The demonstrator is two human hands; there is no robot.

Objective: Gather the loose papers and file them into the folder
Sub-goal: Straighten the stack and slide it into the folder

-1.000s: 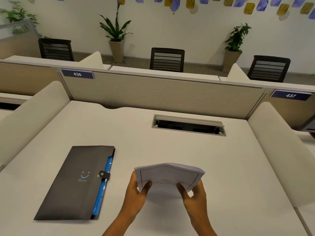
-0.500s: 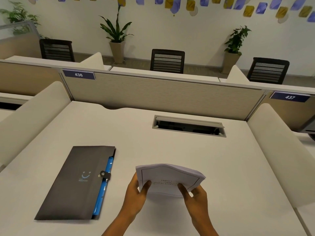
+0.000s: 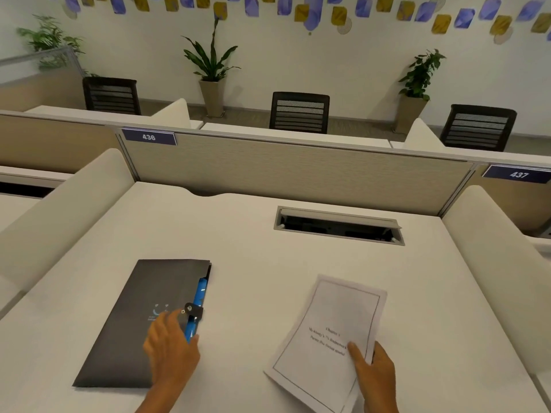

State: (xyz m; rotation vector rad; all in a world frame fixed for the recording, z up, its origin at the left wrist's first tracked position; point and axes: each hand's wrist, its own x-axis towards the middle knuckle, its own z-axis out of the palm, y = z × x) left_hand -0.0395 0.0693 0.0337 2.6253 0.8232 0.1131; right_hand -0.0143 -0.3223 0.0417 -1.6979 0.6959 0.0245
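Pale desk (image 3: 268, 263), mid-frame. Your right hand (image 3: 377, 372) pinches the papers (image 3: 328, 332) at lower right; your left hand (image 3: 171, 350), fingers loose and holding nothing, reaches the folder (image 3: 140, 323) clasp (image 3: 192, 310) at lower left. Opening step; next, unfasten and lift the flap.

One folder (image 3: 140, 320), one paper stack (image 3: 328, 338), three chairs (image 3: 299, 112), three plants (image 3: 212, 59), two hands (image 3: 171, 350).

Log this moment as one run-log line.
left hand: reaching folder clasp | right hand: holding papers | folder: closed on desk
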